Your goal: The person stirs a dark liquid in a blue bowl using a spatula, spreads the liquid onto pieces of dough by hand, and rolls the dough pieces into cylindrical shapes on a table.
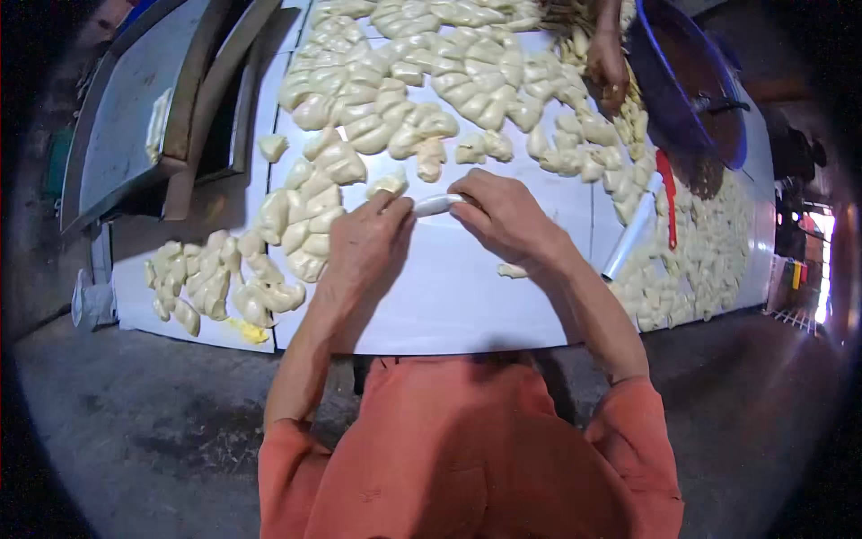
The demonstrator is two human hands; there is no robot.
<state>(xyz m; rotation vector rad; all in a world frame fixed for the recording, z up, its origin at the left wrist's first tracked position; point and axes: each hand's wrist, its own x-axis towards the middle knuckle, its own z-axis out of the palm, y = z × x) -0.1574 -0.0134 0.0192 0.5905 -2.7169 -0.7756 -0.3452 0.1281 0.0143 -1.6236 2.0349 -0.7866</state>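
A short, pale strip of dough [435,206] is stretched between my two hands over the white tabletop [449,301]. My left hand [370,235] pinches its left end and my right hand [510,214] grips the other, fingers curled over it. Just beyond my left fingers lies a small dough lump [388,184]. Many glossy pieces of dough [355,99] spread in rows across the far and left parts of the table. One small scrap of dough [513,269] rests beside my right wrist.
A red-handled knife [666,184] lies to the right, beside flatter cut dough pieces [691,260]. Another person's hand [608,72] reaches in at far right, near a blue basin [738,135]. Metal trays [126,117] stand at left. A yellow smear [249,331] marks the front-left edge.
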